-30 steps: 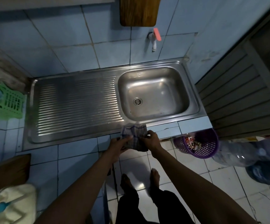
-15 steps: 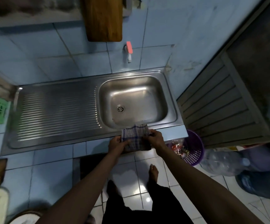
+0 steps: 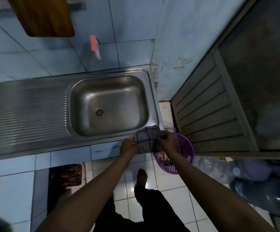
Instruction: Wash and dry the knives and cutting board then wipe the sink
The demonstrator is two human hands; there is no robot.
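Observation:
A checked cloth (image 3: 147,137) hangs between both hands at the front right corner of the steel sink (image 3: 112,133). My left hand (image 3: 127,147) pinches its left edge and my right hand (image 3: 168,142) grips its right edge. The basin holds nothing, and its drain (image 3: 99,112) shows in the middle. A ridged draining board (image 3: 25,111) stretches to the left. The wooden cutting board (image 3: 43,15) hangs on the tiled wall above. No knife is in view.
A tap with a pink handle (image 3: 94,46) juts from the wall over the basin. A purple basket (image 3: 184,156) with scraps stands on the floor below my right hand. A slatted door (image 3: 211,111) is at right, large water bottles (image 3: 256,178) beyond it.
The view has swung to the right, so the sink sits further left. Both hands have carried the cloth rightward to the sink's front right corner, above the purple basket.

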